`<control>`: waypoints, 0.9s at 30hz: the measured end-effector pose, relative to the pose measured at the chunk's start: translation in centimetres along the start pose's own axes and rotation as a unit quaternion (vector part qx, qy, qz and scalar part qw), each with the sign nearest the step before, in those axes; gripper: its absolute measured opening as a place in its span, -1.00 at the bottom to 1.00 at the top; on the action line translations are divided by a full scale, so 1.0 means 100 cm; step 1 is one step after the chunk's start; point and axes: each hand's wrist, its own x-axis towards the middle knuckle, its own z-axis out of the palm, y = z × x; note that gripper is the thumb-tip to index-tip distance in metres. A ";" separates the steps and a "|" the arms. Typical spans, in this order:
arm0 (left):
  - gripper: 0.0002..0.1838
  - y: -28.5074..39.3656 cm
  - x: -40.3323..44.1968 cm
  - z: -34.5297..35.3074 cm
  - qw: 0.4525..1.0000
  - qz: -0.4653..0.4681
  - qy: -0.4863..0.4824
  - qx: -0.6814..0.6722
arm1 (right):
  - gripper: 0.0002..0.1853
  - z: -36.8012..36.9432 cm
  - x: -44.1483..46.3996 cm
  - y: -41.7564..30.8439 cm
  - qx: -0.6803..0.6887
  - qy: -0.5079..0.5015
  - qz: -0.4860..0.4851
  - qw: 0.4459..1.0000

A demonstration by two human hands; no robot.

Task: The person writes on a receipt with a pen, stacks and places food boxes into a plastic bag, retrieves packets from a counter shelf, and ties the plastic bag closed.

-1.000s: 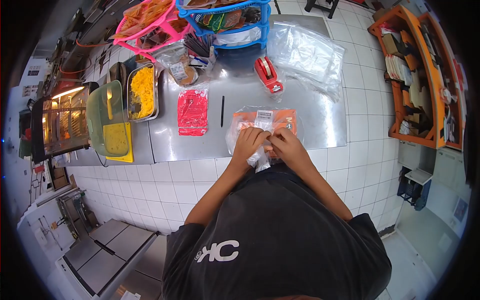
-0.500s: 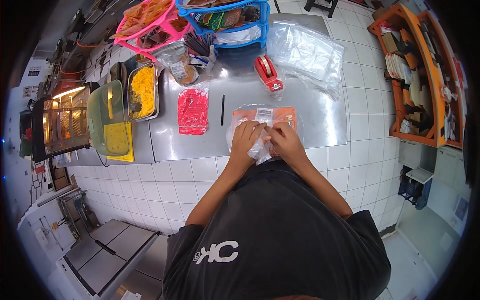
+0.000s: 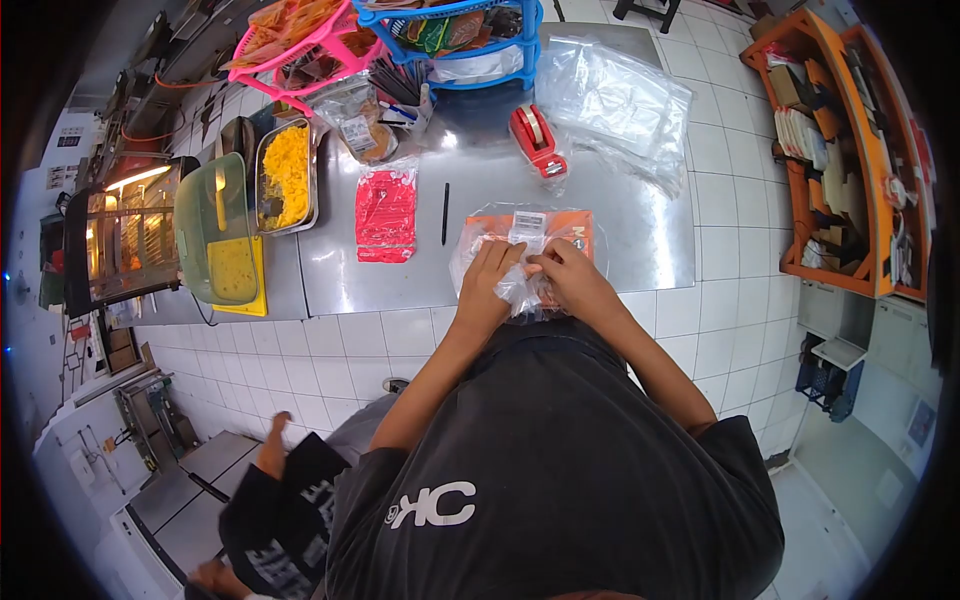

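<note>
A clear plastic bag (image 3: 515, 290) lies at the table's front edge around a flat orange package (image 3: 575, 230) with a white printed label (image 3: 527, 222). My left hand (image 3: 486, 280) is closed on the bunched plastic. Close beside it, my right hand (image 3: 570, 280) pinches the same bunched part with thumb and fingers; the exact fingertip contact is partly hidden. A red tape dispenser (image 3: 538, 142) stands beyond the bag. To the left lie a black pen (image 3: 446, 214) and a pink-red printed packet (image 3: 386, 215).
Clear bags (image 3: 625, 105) are stacked at the back right, beside a blue tiered rack (image 3: 530, 55) and a pink basket (image 3: 325, 45). A metal tray (image 3: 315, 190) of yellow food and a green-lidded container (image 3: 200, 235) stand left. A co-worker (image 3: 280, 510) is behind on the left.
A co-worker has come into view at lower left. My hands stay on the bag, and the bunched plastic between them has shifted slightly.
</note>
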 end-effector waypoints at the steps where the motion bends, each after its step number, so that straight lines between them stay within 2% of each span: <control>1: -0.69 0.000 -0.001 0.001 1.000 -0.024 0.001 -0.014 | -0.66 0.001 0.001 0.002 0.001 -0.001 0.000 1.000; 3: -0.71 0.000 -0.002 0.005 0.998 -0.047 0.001 -0.029 | -0.67 0.001 0.002 0.006 0.020 0.004 -0.018 1.000; 5: -0.75 0.000 -0.004 0.008 0.992 -0.123 -0.007 -0.036 | -0.68 -0.002 0.002 0.004 0.024 0.001 -0.013 1.000; 9: -0.77 -0.010 -0.004 0.013 0.994 -0.095 0.010 -0.057 | -0.70 -0.005 0.005 -0.005 0.032 0.010 -0.002 0.999; 12: -0.79 -0.013 0.003 0.015 0.985 -0.154 -0.034 -0.064 | -0.70 -0.015 0.008 -0.021 0.046 0.003 0.019 0.999; 16: -0.80 -0.003 0.014 0.007 0.994 -0.089 -0.057 0.006 | -0.69 -0.001 0.013 -0.013 0.040 0.006 0.047 0.998; 17: -0.71 -0.001 0.016 0.007 0.996 -0.073 -0.055 0.025 | -0.74 0.004 0.015 -0.012 0.051 0.031 0.048 0.997; 18: -0.71 -0.010 0.010 0.012 0.995 -0.075 -0.056 0.027 | -0.78 0.007 0.016 -0.012 0.064 0.055 0.049 0.995; 21: -0.75 -0.027 0.005 0.018 0.973 -0.155 -0.138 0.100 | -0.83 0.005 0.017 -0.010 0.036 0.046 0.037 0.998; 23: -0.80 0.002 0.034 -0.013 0.952 -0.228 -0.201 -0.031 | -0.85 0.013 0.015 0.001 0.039 0.044 0.046 0.997; 27: -0.78 -0.010 0.029 -0.036 0.938 -0.235 -0.242 -0.078 | -0.89 0.009 0.015 -0.002 0.069 0.056 0.051 0.995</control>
